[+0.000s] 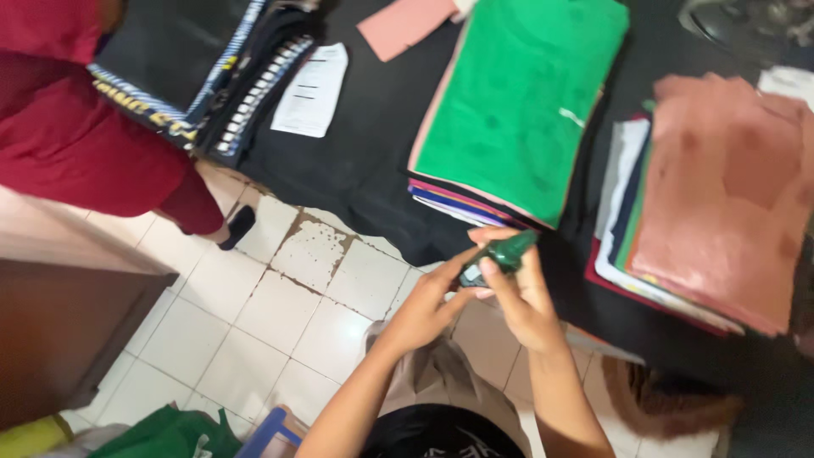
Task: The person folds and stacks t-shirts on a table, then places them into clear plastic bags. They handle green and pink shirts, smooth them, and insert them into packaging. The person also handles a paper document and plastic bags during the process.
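- A small dark-green plastic cylinder with a pale end (500, 256) sits at lower centre of the frame, between both hands.
- Right hand (524, 297) curls closed around its body — thumb over the top.
- Left hand (426, 307) pinches the pale end with its fingertips.
- Just above lies a stack of flat folded cloth, bright green on top (519, 102); a salmon-pink stack (729, 195) lies at right.

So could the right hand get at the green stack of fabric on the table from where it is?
Probably yes. The right hand sits just below the green stack with nothing between them, but it and the left hand both hold a dark green marker-like tool.
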